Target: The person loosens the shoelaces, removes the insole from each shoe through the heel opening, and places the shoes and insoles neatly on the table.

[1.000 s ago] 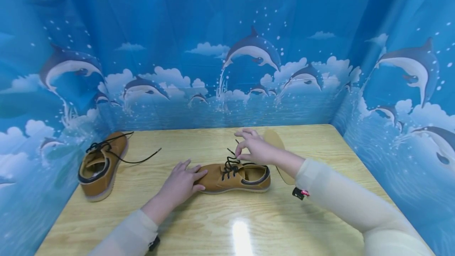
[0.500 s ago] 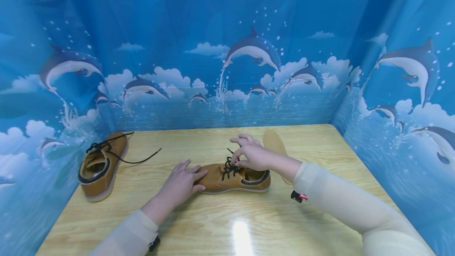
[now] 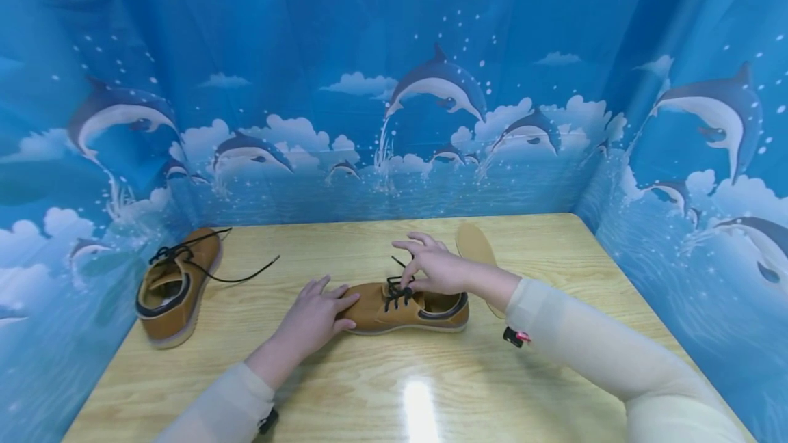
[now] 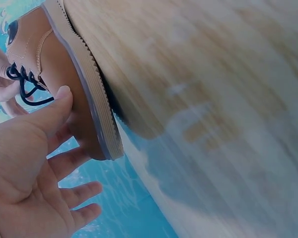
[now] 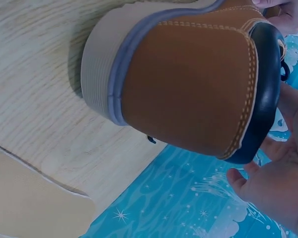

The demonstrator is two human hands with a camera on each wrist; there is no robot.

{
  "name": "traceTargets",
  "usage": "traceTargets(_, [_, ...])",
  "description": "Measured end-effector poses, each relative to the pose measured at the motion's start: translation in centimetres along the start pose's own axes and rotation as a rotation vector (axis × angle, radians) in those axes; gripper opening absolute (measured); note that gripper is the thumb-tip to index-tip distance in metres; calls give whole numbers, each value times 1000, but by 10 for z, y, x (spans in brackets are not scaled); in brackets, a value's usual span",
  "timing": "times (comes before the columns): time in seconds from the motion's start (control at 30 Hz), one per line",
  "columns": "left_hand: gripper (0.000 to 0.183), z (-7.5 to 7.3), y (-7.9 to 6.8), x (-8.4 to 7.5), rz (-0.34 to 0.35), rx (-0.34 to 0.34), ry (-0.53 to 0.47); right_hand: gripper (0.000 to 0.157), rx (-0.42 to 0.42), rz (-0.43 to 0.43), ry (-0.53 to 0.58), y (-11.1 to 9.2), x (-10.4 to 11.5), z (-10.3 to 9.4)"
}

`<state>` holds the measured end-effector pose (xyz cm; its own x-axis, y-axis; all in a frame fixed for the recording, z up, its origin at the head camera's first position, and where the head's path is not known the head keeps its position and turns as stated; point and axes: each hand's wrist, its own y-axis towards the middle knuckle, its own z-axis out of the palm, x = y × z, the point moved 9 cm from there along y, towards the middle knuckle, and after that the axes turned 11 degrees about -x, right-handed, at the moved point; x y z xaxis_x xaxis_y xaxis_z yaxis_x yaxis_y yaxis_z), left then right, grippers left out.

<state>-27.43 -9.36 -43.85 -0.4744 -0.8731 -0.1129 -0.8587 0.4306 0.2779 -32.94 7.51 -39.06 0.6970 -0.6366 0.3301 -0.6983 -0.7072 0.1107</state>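
Right grip [image 3: 438, 271] pinches black lace [image 3: 397, 290] atop shoe [image 3: 403, 318]; left grip [image 3: 312, 316], fingers spread, touches toe [image 3: 366, 306].

Head view: taken from above the table [image 3: 345, 388], facing forward and down; widest range, including the left hand [image 3: 314, 313], the right hand [image 3: 440, 272], the shoe [image 3: 367, 310] they touch and the backdrop [image 3: 308, 19]. Left wrist view: rolled sideways, close to the shoe's side and toe. Right wrist view: likewise rolled and close, facing the heel; the insole [image 5: 35, 198], lower left, recurs in the head view. All three share the shoe; the hand cropped at the right wrist view's upper corner is probably the left.
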Motion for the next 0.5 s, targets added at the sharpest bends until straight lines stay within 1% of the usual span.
traceTargets(0.13, [55, 0, 0, -1, 1, 2, 0, 9, 7, -3, 1, 0, -2, 3])
traceTargets(0.23, [54, -1, 0, -1, 1, 6, -1, 8, -1, 10, 6, -1, -3, 5])
traceTargets(0.37, [55, 0, 0, 0, 3, 8, 2, 13, -25, 65, 9, -2, -5, 9])
traceTargets(0.5, [55, 0, 1, 0, 6, 11, 4, 18, -59, 152, 8, -2, -11, 7])
